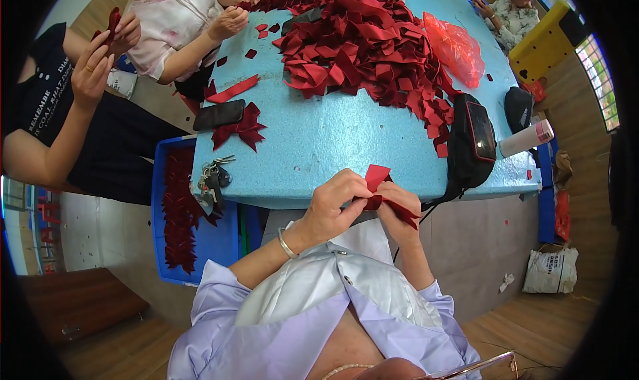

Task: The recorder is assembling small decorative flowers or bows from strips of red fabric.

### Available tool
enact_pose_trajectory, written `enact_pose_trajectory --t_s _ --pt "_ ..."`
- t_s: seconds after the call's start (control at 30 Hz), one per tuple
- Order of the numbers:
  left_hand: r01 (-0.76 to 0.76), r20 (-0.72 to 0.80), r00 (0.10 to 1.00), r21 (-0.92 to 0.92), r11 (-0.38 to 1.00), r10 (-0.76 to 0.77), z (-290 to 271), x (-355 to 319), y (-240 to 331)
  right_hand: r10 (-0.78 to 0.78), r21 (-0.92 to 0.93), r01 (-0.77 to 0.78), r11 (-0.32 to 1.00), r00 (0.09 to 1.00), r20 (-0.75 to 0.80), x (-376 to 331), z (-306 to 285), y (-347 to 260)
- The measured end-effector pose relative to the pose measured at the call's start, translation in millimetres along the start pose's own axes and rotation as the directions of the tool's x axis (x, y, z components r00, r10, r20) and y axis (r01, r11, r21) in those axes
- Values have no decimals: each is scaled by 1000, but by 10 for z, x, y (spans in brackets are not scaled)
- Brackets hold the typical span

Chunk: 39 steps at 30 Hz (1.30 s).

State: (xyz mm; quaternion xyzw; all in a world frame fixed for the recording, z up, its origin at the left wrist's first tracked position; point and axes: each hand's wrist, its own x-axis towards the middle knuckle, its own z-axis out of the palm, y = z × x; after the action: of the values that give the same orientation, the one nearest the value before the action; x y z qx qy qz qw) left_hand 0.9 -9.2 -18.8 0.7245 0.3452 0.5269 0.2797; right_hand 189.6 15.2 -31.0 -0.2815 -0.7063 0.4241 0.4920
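Observation:
My left hand (333, 203) and my right hand (401, 210) meet just below the near edge of the light blue table (333, 140). Both pinch a folded piece of dark red ribbon (377, 177), whose top sticks up between my fingers. A large heap of cut red ribbon pieces (363, 47) covers the far middle of the table. A finished red ribbon bow (239, 128) lies near the table's left edge.
A black phone (218, 114) and a bunch of keys (212, 178) lie at the table's left. A black pouch with a phone on it (474, 140), a white bottle (527, 138) and a red plastic bag (458, 47) are on the right. A blue crate (219, 237) holds red bows. Other people work at the far side.

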Motion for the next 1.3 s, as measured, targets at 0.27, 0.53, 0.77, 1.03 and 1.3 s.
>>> enact_pose_trajectory --t_s 0.27,0.53,0.77,1.03,1.3 --pt "460 59 835 -622 634 -547 60 -56 -66 29 -62 -28 998 999 26 -30 -14 20" --pt "683 498 592 -728 65 -634 108 195 -335 177 116 -181 977 983 45 -90 55 77" --pt "601 400 692 -781 172 -601 8 772 -123 612 441 -585 681 785 96 -272 158 199" --pt "463 598 791 -446 766 -130 -584 320 441 554 688 -276 671 804 -218 61 19 207" --pt "338 -125 926 -144 930 -356 -120 79 -49 457 623 -197 757 841 -290 107 113 197"
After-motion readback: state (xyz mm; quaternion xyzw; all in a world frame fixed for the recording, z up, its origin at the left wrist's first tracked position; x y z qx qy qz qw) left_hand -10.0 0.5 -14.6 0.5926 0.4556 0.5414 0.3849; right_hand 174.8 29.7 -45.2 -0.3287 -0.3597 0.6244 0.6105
